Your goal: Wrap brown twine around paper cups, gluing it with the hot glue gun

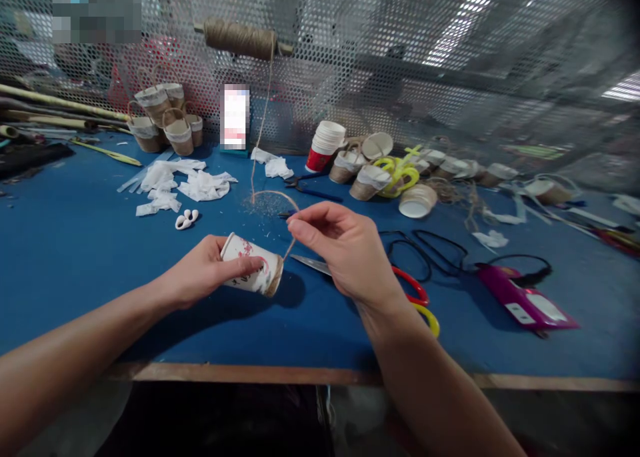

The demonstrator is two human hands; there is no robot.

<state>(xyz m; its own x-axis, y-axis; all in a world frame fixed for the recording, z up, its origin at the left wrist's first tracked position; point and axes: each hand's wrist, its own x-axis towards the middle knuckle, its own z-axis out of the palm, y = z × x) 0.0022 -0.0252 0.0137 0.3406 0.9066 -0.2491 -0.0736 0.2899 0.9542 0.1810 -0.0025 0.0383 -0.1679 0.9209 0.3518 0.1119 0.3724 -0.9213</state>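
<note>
Head view: left hand point(207, 270) grasping a printed white paper cup point(247, 263), right hand point(340, 243) pinching twine point(289, 247).

The cup, tilted, twine-wrapped at one end, is above a blue table point(210, 343); behind stands perforated metal mesh point(320, 50).

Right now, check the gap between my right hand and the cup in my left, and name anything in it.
Only the twine crosses it, running from the right hand to the wound end of the cup. The scissors' blade points that way but appears to lie lower, on the table.
</note>
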